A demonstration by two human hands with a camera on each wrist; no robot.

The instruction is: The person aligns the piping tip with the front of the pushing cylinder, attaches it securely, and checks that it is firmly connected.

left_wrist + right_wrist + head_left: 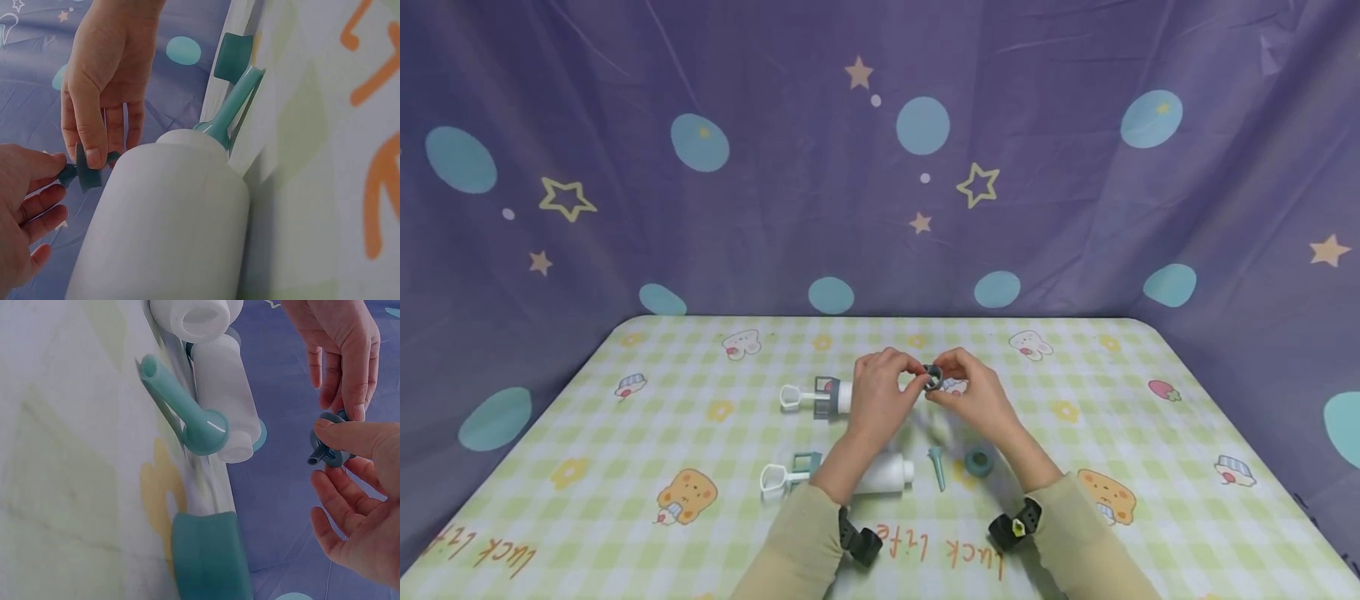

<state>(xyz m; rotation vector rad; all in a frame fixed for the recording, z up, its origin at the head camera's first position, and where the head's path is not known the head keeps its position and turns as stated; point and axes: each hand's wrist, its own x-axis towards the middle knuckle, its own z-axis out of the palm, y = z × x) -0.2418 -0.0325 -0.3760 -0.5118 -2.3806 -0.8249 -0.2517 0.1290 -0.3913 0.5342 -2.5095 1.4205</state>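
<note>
Over the table both hands hold a small dark teal-grey ring cap [933, 377] with a spout-like nozzle [317, 455] running through it. My right hand [977, 392] pinches the ring's rim between thumb and fingers. From the other side my left hand [882, 392] pinches the nozzle's end. Below the hands lie a loose teal nozzle [937, 470] and a teal ring cap [979, 461]. A white bottle [883, 473] with a teal part and a white looped handle lies on its side, partly hidden by the left forearm. Behind it, the left hand covers part of another white bottle [846, 397].
The farther bottle carries a grey collar [827, 397] and a white looped handle [791, 397]. A checked, printed cloth [625, 450] covers the table. Behind its far edge hangs a purple curtain [775, 233]. Each wrist wears a black strapped camera [860, 540].
</note>
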